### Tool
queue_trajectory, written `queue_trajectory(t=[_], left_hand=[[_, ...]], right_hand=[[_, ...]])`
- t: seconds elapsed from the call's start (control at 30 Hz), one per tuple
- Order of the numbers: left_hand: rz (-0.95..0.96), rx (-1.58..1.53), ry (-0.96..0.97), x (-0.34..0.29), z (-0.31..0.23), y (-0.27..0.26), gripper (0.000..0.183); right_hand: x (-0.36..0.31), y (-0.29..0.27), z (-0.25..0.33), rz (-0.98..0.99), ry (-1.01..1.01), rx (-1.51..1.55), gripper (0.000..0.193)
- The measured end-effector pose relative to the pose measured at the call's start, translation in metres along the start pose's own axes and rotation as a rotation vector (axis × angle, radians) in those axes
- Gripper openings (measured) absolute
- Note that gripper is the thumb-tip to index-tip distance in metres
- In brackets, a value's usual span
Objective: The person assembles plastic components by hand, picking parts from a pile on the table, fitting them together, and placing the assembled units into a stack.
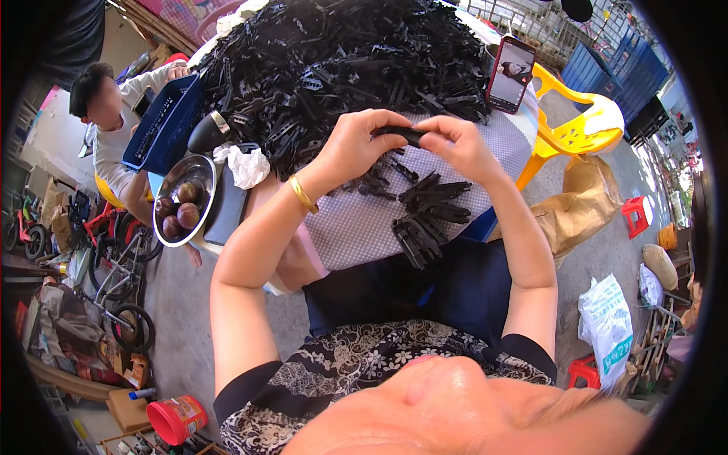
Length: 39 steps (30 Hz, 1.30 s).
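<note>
A slim black plastic piece (400, 134) is held level over the near part of the table, one end in each hand. My left hand (358, 142) pinches its left end with thumb and fingers. My right hand (459, 149) is closed on its right end. Just beyond my hands rises a large heap of black plastic parts (326, 72). Nearer to me, a small group of long black clip-like pieces (431, 203) lies on the dotted cloth (345, 231), some at the table's front edge. The held piece's exact kind is too small to tell.
At the left stand a steel bowl (211, 176) of round dark fruit, a crumpled white tissue (249, 167) and a blue basket (155, 125), with another person (114, 140) beside it. A phone (509, 76) stands upright at the right, near a yellow chair (580, 125) and brown sack (580, 205).
</note>
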<state>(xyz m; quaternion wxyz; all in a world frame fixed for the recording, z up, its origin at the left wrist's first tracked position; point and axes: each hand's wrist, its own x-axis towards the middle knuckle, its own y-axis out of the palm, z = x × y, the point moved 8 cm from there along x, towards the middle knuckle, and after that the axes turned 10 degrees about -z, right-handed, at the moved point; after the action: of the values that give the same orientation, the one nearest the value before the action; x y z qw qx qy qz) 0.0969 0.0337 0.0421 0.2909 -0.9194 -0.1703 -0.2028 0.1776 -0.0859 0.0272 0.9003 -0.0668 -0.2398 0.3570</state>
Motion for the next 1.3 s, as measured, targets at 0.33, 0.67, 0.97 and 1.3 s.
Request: queue_trajectory(t=[0.33, 0.67, 0.97, 1.3], left_hand=[[0.434, -0.140, 0.208, -0.026, -0.031, 0.038, 0.024], [-0.155, 0.596, 0.326, 0.038, 0.032, 0.021, 0.028], [-0.037, 0.936, 0.164, 0.064, 0.055, 0.039, 0.032], [-0.063, -0.453, -0.713, 0.016, 0.075, 0.005, 0.035]], right_hand=[[-0.005, 0.027, -0.018, 0.224, -0.039, -0.455, 0.027], [-0.005, 0.031, -0.009, 0.125, -0.278, -0.461, 0.022], [0.007, 0.000, -0.059, 0.034, 0.359, 0.275, 0.026], [0.011, -0.002, -0.056, 0.044, 0.525, 0.804, 0.022]])
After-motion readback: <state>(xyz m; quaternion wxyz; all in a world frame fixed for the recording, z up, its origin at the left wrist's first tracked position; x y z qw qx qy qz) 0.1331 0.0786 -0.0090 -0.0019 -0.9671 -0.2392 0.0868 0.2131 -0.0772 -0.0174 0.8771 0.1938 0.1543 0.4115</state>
